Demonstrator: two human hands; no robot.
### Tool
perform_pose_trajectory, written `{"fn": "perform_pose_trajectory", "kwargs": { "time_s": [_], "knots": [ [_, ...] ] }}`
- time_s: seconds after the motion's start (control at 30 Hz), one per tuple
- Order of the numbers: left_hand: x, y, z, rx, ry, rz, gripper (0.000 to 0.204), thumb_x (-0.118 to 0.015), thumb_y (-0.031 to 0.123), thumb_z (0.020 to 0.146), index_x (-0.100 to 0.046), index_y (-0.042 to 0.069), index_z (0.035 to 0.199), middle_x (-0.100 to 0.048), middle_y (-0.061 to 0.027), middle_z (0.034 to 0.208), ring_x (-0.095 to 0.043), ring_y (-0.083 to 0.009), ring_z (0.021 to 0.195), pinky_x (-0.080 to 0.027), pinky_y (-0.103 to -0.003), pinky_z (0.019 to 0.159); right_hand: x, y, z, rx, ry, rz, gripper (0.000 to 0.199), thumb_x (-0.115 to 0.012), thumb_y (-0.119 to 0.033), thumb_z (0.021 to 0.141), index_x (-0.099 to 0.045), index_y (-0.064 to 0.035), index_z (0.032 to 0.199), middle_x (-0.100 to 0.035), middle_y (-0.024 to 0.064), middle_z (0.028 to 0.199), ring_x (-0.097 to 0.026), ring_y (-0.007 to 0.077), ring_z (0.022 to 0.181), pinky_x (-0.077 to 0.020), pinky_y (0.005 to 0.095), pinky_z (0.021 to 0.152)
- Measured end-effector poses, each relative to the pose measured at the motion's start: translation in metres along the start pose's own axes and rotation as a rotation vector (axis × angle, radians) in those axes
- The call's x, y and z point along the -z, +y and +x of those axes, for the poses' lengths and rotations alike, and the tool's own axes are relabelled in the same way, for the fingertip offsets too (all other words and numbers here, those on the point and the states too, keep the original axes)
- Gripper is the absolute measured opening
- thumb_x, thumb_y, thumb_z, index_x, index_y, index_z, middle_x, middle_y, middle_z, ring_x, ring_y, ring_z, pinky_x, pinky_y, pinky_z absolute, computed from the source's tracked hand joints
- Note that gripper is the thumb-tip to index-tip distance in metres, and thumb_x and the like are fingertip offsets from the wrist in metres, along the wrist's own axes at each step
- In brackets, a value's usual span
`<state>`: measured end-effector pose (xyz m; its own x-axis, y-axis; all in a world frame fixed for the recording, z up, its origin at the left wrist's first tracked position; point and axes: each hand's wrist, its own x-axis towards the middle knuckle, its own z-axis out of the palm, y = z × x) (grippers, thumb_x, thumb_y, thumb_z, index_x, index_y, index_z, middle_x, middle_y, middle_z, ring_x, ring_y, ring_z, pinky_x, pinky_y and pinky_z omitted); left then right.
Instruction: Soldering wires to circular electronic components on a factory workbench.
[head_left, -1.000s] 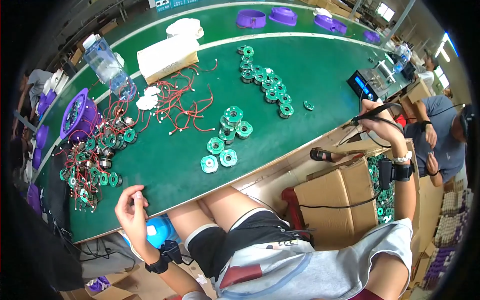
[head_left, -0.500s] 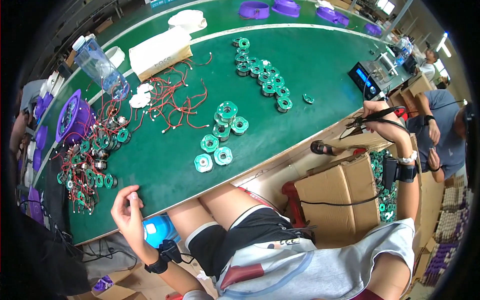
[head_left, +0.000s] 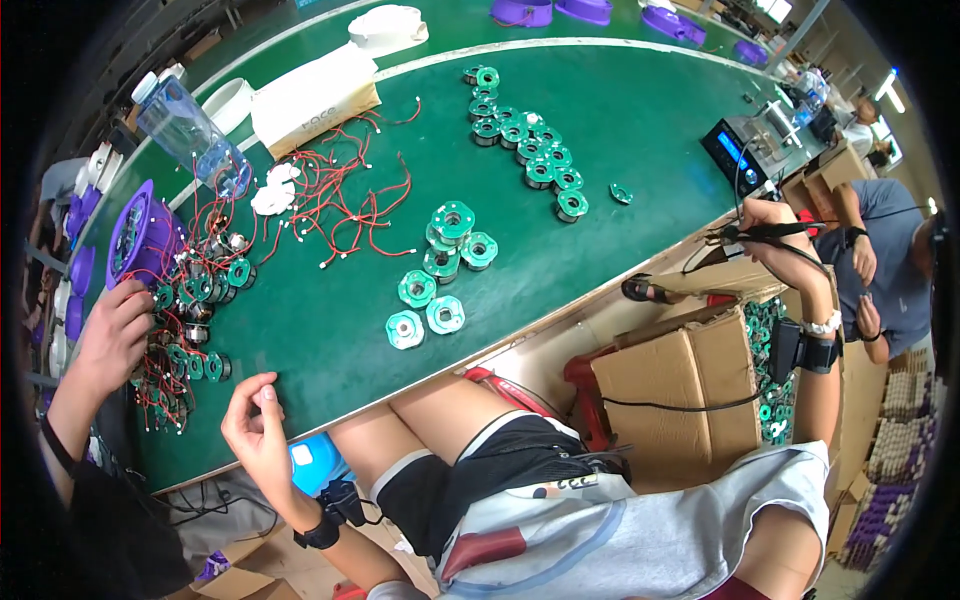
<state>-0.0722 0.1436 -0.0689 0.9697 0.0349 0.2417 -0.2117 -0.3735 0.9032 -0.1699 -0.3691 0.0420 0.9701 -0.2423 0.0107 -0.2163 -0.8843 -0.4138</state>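
Observation:
My left hand (head_left: 258, 425) rests at the near edge of the green table (head_left: 330, 370), its fingers loosely bent and slightly apart with nothing in them. Off the table's right side, my right hand (head_left: 785, 243) grips a black-handled tool (head_left: 768, 231) with thin dark tips pointing left; its exact kind is unclear. Nearest on the table are several small motors with green round boards (head_left: 445, 314), some stacked. A longer row of the same motors (head_left: 540, 173) runs behind them. One loose green board (head_left: 621, 194) lies to their right.
At left, a co-worker's hand (head_left: 115, 335) touches a heap of wired motors (head_left: 205, 290) beside a purple housing (head_left: 135, 235). Red wires (head_left: 345, 205), a white package (head_left: 315, 100) and a bottle (head_left: 190, 135) stand behind. A control box (head_left: 735, 160) and a carton (head_left: 680, 390) are at right.
A co-worker's hand has come in from the left to the heap of wired motors. My right hand has shifted slightly, still holding the black-handled tool; my left hand stays put.

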Motion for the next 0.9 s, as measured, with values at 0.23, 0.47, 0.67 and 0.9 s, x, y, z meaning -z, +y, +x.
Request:
{"fn": "perform_pose_trajectory", "kwargs": {
  "time_s": [0.23, 0.47, 0.67, 0.9],
  "knots": [
    [0.012, 0.001, -0.003, 0.01, 0.019, 0.058, 0.008, -0.053, 0.0, 0.079, -0.059, -0.001, 0.084, -0.046, 0.0048, 0.066, -0.034, -0.0001, 0.053, -0.024, -0.015, 0.043, 0.006, 0.0, -0.005, 0.002, -0.068, 0.686, 0.016, -0.058, -0.005, 0.063, -0.042, -0.0018, 0.067, -0.043, 0.0037, 0.059, -0.044, 0.0095, 0.04, -0.0341, 0.0218, 0.036],
    [0.012, 0.002, -0.006, 0.006, 0.022, -0.009, 0.007, -0.055, 0.001, 0.076, -0.06, 0.0, 0.081, -0.056, -0.001, 0.069, -0.044, -0.0004, 0.053, -0.03, -0.014, 0.042, -0.002, 0.026, 0.007, 0.19, 0.179, 1.373, 0.052, -0.049, -0.008, 0.078, -0.025, 0.0047, 0.122, -0.044, 0.0134, 0.11, -0.032, 0.0031, 0.037, -0.0296, 0.0123, 0.033],
    [0.048, 0.028, 0.006, -0.173, 0.139, 0.536, 0.019, -0.056, -0.003, 0.069, -0.057, 0.0, 0.088, -0.053, -0.0086, 0.073, -0.053, -0.0183, 0.063, -0.043, -0.027, 0.055, -0.04, -0.034, 0.035, 0.134, 0.049, 1.51, 0.056, -0.049, -0.01, 0.08, -0.023, 0.0027, 0.128, -0.043, 0.0145, 0.113, -0.038, 0.003, 0.045, -0.0308, 0.0122, 0.036],
    [0.057, 0.015, 0.029, -0.316, -0.02, 0.844, 0.023, -0.056, -0.003, 0.068, -0.053, -0.002, 0.091, -0.05, -0.0123, 0.09, -0.052, -0.0289, 0.082, -0.043, -0.036, 0.071, -0.075, -0.122, 0.044, 0.3, -0.164, 1.496, 0.021, -0.053, -0.011, 0.078, -0.035, -0.0045, 0.087, -0.044, 0.007, 0.073, -0.031, 0.0025, 0.038, -0.0256, 0.0106, 0.032]
  ]
}}
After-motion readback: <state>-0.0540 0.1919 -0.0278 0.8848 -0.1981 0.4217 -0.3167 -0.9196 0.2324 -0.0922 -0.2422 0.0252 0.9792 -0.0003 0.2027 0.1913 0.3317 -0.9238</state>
